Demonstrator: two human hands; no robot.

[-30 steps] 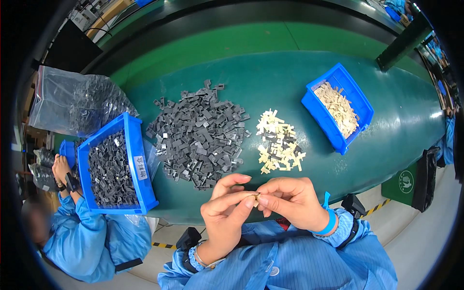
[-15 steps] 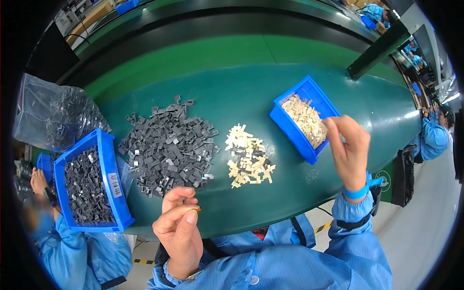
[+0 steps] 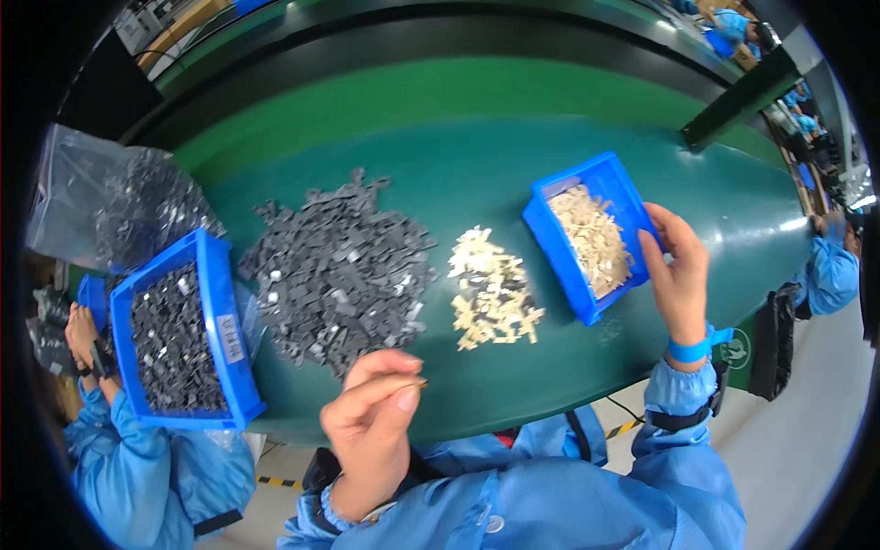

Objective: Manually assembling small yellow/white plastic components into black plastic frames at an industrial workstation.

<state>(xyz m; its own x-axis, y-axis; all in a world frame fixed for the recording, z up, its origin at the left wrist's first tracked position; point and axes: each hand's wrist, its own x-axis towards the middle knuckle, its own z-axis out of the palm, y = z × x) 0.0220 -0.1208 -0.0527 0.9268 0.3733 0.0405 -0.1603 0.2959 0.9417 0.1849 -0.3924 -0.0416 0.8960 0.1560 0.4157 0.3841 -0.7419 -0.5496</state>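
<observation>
Blue bin (image 3: 612,186) of beige chips (image 3: 591,236), right hand (image 3: 680,275) at its right rim.
Chips lie just left of right thumb; bin's long axis slants far-left to near-right. Right fingers half-curled at the wall, can't tell if they grip it. Left hand (image 3: 371,423) well apart, thumb and forefinger pinching a small brownish piece (image 3: 423,384).
</observation>
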